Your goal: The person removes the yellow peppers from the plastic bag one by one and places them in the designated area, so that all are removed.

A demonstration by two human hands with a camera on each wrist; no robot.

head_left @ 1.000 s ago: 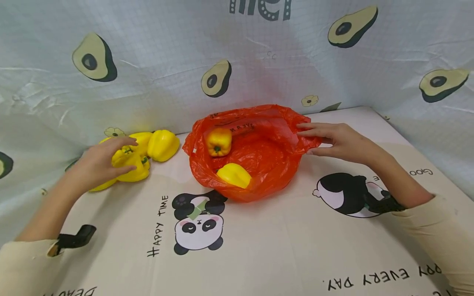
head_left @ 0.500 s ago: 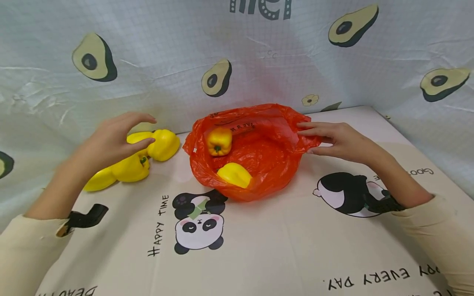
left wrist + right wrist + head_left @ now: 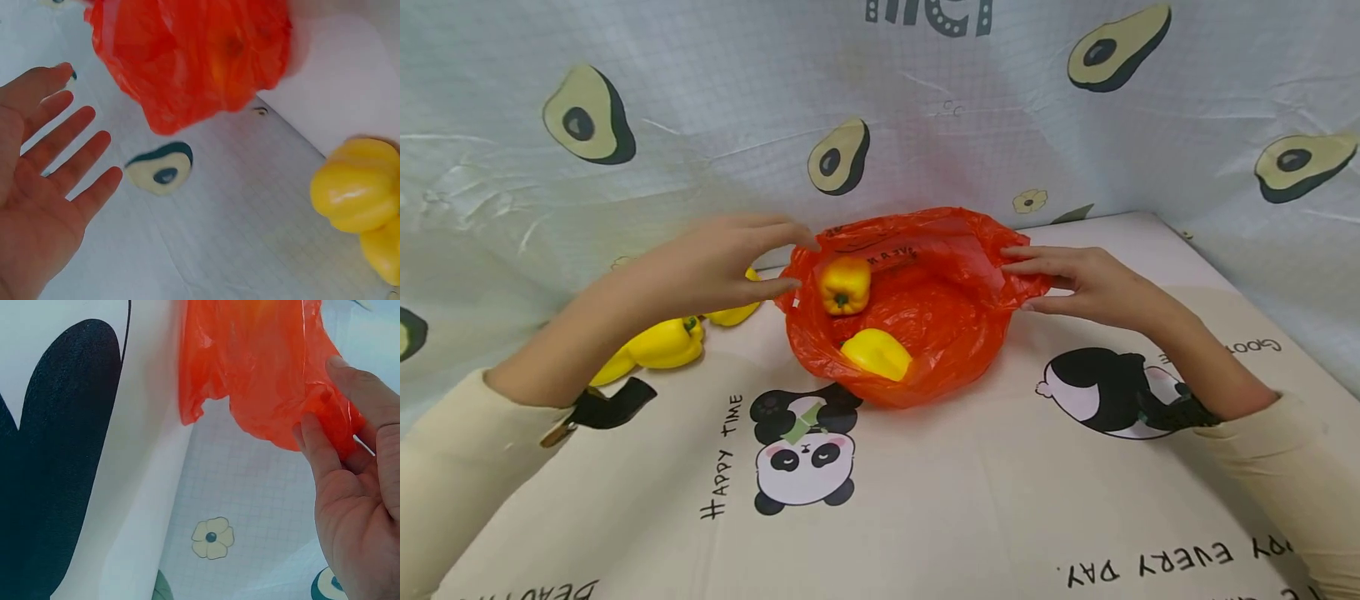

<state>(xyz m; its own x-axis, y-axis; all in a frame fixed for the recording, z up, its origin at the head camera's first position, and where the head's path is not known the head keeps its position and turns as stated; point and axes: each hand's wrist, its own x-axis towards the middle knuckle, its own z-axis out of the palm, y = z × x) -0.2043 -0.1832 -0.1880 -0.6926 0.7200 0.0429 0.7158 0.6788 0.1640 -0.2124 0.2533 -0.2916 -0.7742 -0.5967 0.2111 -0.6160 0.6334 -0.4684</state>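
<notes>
A red plastic bag stands open on the table, its mouth facing up toward me. Inside it are two yellow bell peppers: one upright at the back left, another lying near the front rim. My right hand pinches the bag's right edge between thumb and fingers, as the right wrist view also shows. At the bag's left edge hovers my left hand; in the left wrist view its spread fingers hold nothing and stand apart from the bag.
Several more yellow bell peppers lie at the back left of the table, partly hidden behind my left forearm. A white curtain printed with avocados hangs behind the table's back edge. The tabletop carries panda drawings and lettering.
From over the peppers at the left, my left hand has moved right to the bag's left edge. My right hand keeps its hold on the bag and has hardly moved.
</notes>
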